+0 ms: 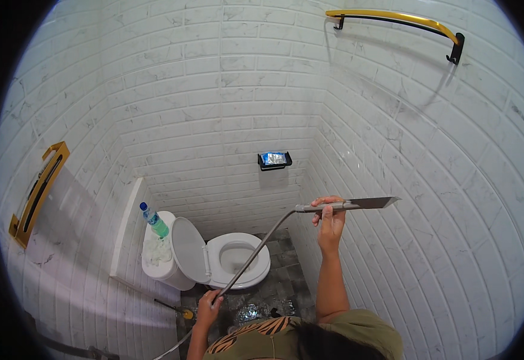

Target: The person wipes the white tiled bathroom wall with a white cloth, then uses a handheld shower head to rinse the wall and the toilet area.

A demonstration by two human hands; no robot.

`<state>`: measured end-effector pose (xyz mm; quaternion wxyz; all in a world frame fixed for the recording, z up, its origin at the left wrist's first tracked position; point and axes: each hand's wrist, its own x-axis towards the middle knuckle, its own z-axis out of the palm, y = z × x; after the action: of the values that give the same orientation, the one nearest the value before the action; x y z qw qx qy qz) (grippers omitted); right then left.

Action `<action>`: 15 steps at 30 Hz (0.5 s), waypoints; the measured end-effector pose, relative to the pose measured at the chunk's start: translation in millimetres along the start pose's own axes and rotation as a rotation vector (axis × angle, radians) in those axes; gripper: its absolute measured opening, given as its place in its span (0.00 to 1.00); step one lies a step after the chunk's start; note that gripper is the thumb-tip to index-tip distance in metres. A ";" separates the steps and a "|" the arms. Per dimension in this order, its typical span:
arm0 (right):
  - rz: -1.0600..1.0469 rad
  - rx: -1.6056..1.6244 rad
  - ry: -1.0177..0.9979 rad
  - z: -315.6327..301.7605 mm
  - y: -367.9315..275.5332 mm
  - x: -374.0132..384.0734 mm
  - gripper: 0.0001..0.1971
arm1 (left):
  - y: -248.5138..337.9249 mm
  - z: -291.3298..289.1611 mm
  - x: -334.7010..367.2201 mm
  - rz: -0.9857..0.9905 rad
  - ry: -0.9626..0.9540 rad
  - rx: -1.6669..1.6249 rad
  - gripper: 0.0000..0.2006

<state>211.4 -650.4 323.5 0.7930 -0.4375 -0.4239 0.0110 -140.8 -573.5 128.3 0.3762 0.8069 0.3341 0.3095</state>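
a metal shower wand (349, 204) is held raised by the right hand (329, 217), whose fingers are clamped around its handle, the flat head pointed at the right tiled wall (430, 180). its flexible hose (256, 252) is gripped lower down in the closed left hand (208, 305). below, an open white toilet (229, 258) is seen on a wet grey tiled floor (286, 282), a bottle (154, 219) set on its tank.

Sprayer wand (334, 206) in right hand (329, 223)
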 end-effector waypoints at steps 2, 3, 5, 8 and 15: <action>0.021 -0.012 0.001 -4.4 4.3 -2.1 0.09 | 0.2 0.9 0.6 -0.012 -0.010 0.001 0.11; 0.032 -0.017 0.001 -6.2 6.6 -3.3 0.09 | 0.4 0.9 1.0 -0.006 -0.016 0.015 0.11; 0.057 -0.028 0.009 -9.6 11.1 -6.0 0.09 | 0.9 0.5 1.7 0.005 -0.028 0.045 0.11; 0.099 -0.047 0.018 -15.3 17.2 -11.1 0.09 | 2.0 1.2 1.6 -0.004 -0.029 0.025 0.11; 0.233 -0.067 0.027 -30.1 37.4 -26.9 0.10 | -3.6 3.3 0.5 -0.025 -0.053 0.032 0.10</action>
<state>227.9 -658.4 271.7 0.7767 -0.5104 -0.3596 0.0831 -139.1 -572.7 123.8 0.3760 0.8164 0.3390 0.2779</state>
